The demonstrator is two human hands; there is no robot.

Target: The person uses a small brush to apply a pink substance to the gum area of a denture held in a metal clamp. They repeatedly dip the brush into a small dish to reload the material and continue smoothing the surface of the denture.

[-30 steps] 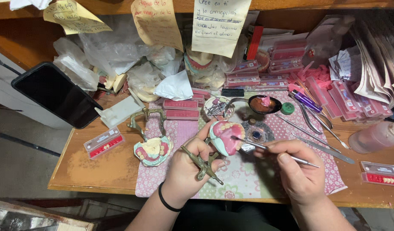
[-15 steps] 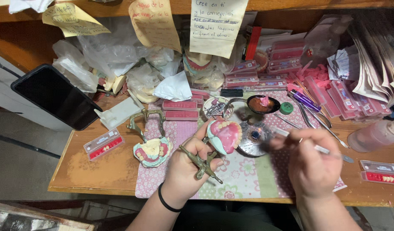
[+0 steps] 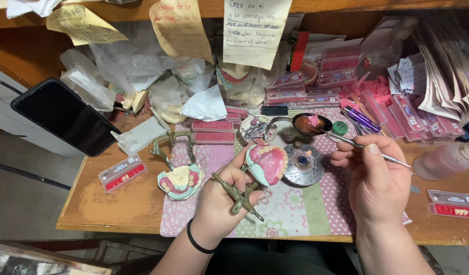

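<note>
Brass articulator [image 3: 238, 193]: left hand [image 3: 222, 203] clenched round its frame, long axis slanting from upper left to lower right, low over the patterned mat [image 3: 295, 209].
Denture model [image 3: 266, 163]: pink wax, glossy, pale teeth along the rim, face tilted up toward the right.
Metal instrument [image 3: 369, 152]: thin and steel, pinched in the right hand [image 3: 380, 183], tip pointing up-left at the spoon [image 3: 308, 124].
Second model [image 3: 181, 181]: resting on the tabletop [image 3: 117, 203], left of the hands.

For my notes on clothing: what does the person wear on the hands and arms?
Both hands are bare, with no gloves or rings visible. The left hand has a thin black band around its wrist. The right hand and its forearm show no band or sleeve.
</note>
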